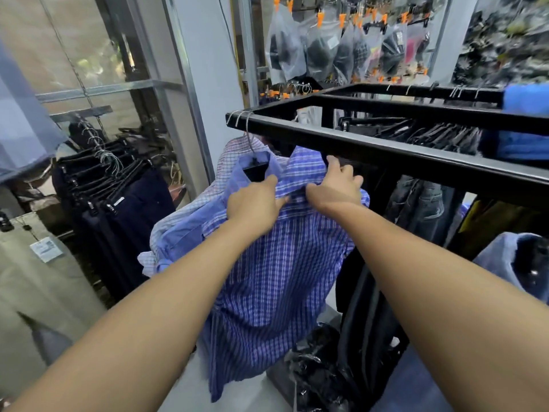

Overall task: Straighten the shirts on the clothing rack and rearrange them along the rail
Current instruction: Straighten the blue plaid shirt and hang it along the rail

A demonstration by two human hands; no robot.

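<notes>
Hanging just under both hands, from a wire hook [249,138] on the black rail [386,147] above the knuckles: the blue checked shirt [276,263]. Clamped on its shoulder cloth, left hand [255,205] and right hand [337,185], thumbs turned toward each other, fingers curled into the fabric by the collar. Best, probably, to draw the two grips apart evenly, flattening the yoke on the hanger, then smooth downward toward the wrists. Mind the paler shirts [190,221] bunched left of the left hand; likely to drag along

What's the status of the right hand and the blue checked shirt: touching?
Touching. Head view shows the right hand gripping the blue checked shirt at its collar, fabric bunched under the fingers.
</notes>
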